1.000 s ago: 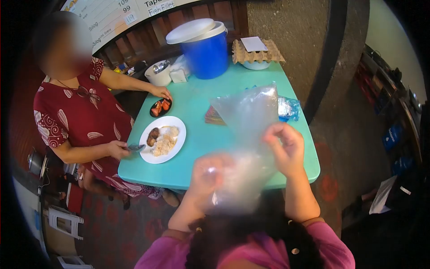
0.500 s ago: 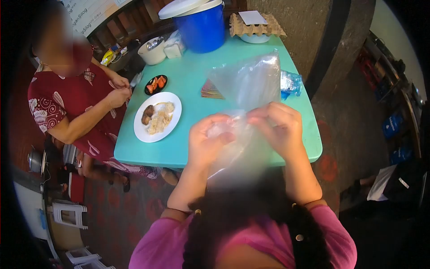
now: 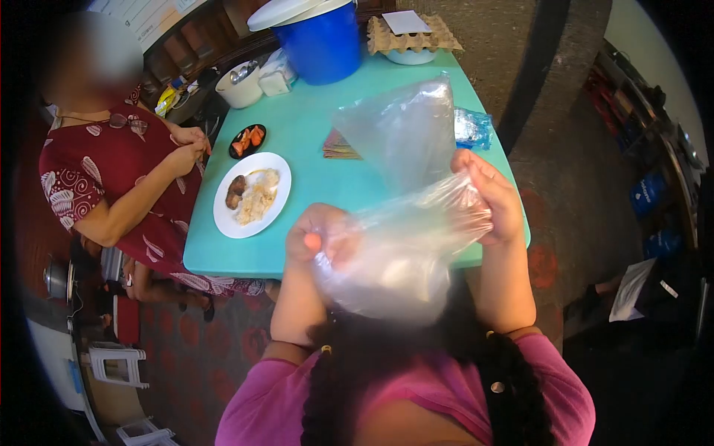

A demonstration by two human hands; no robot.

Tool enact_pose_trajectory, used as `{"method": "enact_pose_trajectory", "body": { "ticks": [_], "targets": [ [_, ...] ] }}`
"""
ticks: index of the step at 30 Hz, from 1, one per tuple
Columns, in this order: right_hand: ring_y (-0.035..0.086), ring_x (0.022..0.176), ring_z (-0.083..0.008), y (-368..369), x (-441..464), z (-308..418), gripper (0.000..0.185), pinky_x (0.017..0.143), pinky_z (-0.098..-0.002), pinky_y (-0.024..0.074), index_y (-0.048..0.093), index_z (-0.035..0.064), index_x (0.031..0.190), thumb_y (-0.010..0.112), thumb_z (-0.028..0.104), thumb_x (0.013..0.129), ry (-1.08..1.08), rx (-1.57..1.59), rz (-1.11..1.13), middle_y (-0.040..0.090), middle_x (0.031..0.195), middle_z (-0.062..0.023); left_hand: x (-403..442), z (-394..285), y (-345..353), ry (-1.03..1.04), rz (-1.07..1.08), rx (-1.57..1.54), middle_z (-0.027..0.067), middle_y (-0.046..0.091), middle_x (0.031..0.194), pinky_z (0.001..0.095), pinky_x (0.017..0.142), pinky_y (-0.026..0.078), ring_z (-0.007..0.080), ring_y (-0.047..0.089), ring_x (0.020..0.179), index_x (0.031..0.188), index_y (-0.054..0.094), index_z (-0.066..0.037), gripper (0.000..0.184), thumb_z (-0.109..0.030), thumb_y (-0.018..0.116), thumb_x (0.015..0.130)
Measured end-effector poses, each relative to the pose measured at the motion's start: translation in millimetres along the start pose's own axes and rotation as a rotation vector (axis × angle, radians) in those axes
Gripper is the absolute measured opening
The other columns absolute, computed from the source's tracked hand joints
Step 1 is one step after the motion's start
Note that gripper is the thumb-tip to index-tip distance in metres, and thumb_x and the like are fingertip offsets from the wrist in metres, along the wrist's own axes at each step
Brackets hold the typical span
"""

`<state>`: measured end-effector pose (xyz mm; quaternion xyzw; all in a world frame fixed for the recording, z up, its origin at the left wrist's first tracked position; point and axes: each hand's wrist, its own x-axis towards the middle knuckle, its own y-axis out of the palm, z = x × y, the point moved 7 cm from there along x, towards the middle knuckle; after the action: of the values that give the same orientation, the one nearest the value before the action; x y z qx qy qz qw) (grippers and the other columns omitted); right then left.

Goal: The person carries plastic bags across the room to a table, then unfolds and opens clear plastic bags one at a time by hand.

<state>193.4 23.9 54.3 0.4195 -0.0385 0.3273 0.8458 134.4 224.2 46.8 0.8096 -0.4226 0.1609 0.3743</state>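
Note:
A clear plastic bag (image 3: 405, 256) is stretched between my hands above the near edge of the green table (image 3: 327, 178). My left hand (image 3: 321, 236) grips its left side, partly seen through the film. At its upper right, my right hand (image 3: 491, 199) pinches the gathered plastic. More clear plastic (image 3: 405, 130) spreads upward behind the bag, over the table; whether the two are joined I cannot tell. Left of my hands lies a white plate (image 3: 280, 201) with rice and browned meat, beside a small black dish of red slices (image 3: 247, 140).
A person in a patterned red dress (image 3: 141, 178) stands at the table's left side, hands together. Along the back are a white bowl (image 3: 239, 94), blue bucket (image 3: 316, 48) and egg tray (image 3: 413, 36). A blue plastic pack (image 3: 473, 128) lies right, stacked papers (image 3: 341, 146) nearer the middle.
My hands have come together and then moved apart, stretching the bag sideways. The other person has withdrawn a hand from beside the black dish and brought both hands together.

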Motion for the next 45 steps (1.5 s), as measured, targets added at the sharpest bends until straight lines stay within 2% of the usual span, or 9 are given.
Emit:
{"method": "enact_pose_trajectory", "body": {
  "ticks": [4, 7, 9, 15, 18, 20, 24, 27, 45],
  "targets": [
    [0.032, 0.035, -0.0031, 9.6, 2.6, 21.4, 0.016, 0.035, -0.0189, 0.026, 0.051, 0.0054, 0.106, 0.05, 0.02, 0.1, 0.054, 0.05, 0.203, 0.047, 0.058, 0.0011, 10.4, 9.3, -10.0, -0.638, 0.059, 0.404, 0.0173, 0.066, 0.101, 0.0326, 0.066, 0.051, 0.0221, 0.065, 0.076, 0.111, 0.062, 0.006, 0.043, -0.032, 0.067, 0.091],
    [0.05, 0.055, -0.0073, 40.8, 17.0, 46.9, 0.022, 0.05, -0.0205, 0.0423, 0.05, 0.0061, 0.119, 0.05, 0.014, 0.098, 0.068, 0.256, 0.339, 0.055, 0.074, -0.0002, 26.2, -15.3, -42.7, -0.147, 0.28, 0.214, 0.0175, 0.065, 0.107, 0.0378, 0.07, 0.053, 0.0245, 0.066, 0.078, 0.125, 0.056, 0.002, 0.044, -0.027, 0.065, 0.092],
    [0.059, 0.067, -0.0099, 39.7, 32.7, 58.2, 0.028, 0.059, -0.022, 0.0499, 0.049, 0.0069, 0.125, 0.05, 0.012, 0.097, 0.011, 0.269, 0.296, 0.06, 0.082, -0.0012, -4.6, -14.2, -165.0, -0.013, -0.492, 0.101, 0.0186, 0.063, 0.114, 0.0452, 0.076, 0.054, 0.0286, 0.066, 0.086, 0.142, 0.041, -0.002, 0.057, -0.025, 0.063, 0.094],
    [0.056, 0.119, -0.0269, -9.6, 89.4, 66.0, 0.046, 0.1, -0.0438, 0.0497, 0.041, 0.0092, 0.139, 0.046, 0.002, 0.095, -0.081, 0.507, 0.069, 0.05, 0.136, -0.0159, 103.6, -24.3, -73.7, -0.085, -0.514, -0.446, 0.0247, 0.053, 0.131, 0.0455, 0.093, 0.05, 0.033, 0.059, 0.111, 0.154, 0.021, -0.016, 0.063, -0.027, 0.051, 0.1],
    [0.06, 0.114, -0.0267, -62.4, 109.2, 38.6, 0.036, 0.097, -0.0355, 0.0527, 0.05, -0.0061, 0.13, 0.041, 0.001, 0.096, -0.079, 0.131, -0.192, 0.058, 0.127, -0.0198, 109.6, -7.6, -84.7, -0.028, -0.042, -0.471, 0.0246, 0.052, 0.134, 0.0435, 0.094, 0.051, 0.0313, 0.059, 0.113, 0.152, 0.027, -0.015, 0.056, -0.031, 0.046, 0.102],
    [0.062, 0.108, -0.0247, -67.4, 84.7, 25.6, 0.035, 0.092, -0.033, 0.054, 0.05, -0.0069, 0.129, 0.044, 0.001, 0.096, -0.075, 0.273, -0.285, 0.059, 0.124, -0.0182, 83.1, 12.6, -108.1, -0.071, -0.551, -0.285, 0.0218, 0.057, 0.127, 0.0405, 0.085, 0.056, 0.0302, 0.065, 0.103, 0.147, 0.036, -0.012, 0.049, -0.025, 0.048, 0.101],
    [0.067, 0.092, -0.0175, -151.6, 53.7, -30.2, 0.023, 0.079, -0.028, 0.0581, 0.053, -0.0023, 0.119, 0.044, 0.007, 0.1, 0.053, 0.61, -0.186, 0.065, 0.107, -0.0105, 32.8, 64.9, -137.5, -0.229, -0.704, -0.19, 0.0214, 0.058, 0.126, 0.0399, 0.084, 0.057, 0.0299, 0.065, 0.102, 0.146, 0.038, -0.011, 0.048, -0.024, 0.048, 0.101],
    [0.063, 0.073, -0.0113, -135.3, 16.6, -49.2, 0.016, 0.066, -0.0218, 0.0558, 0.056, 0.0004, 0.11, 0.045, 0.006, 0.099, 0.057, 0.359, -0.74, 0.063, 0.089, -0.0046, -3.1, 111.1, -154.5, -0.316, -0.757, -0.195, 0.0211, 0.059, 0.125, 0.0395, 0.083, 0.057, 0.0296, 0.066, 0.1, 0.144, 0.039, -0.01, 0.047, -0.023, 0.049, 0.101],
    [0.046, 0.06, -0.0057, -161.2, -38.9, -98.0, 0.013, 0.055, -0.021, 0.0349, 0.055, 0.0085, 0.109, 0.052, 0.011, 0.096, 0.095, -0.173, -0.717, 0.056, 0.075, 0.0028, -48.8, 127.4, -169.0, -0.475, -0.695, 0.017, 0.0193, 0.063, 0.118, 0.037, 0.077, 0.06, 0.028, 0.069, 0.093, 0.138, 0.044, -0.006, 0.041, -0.017, 0.051, 0.099]
  ]
}}
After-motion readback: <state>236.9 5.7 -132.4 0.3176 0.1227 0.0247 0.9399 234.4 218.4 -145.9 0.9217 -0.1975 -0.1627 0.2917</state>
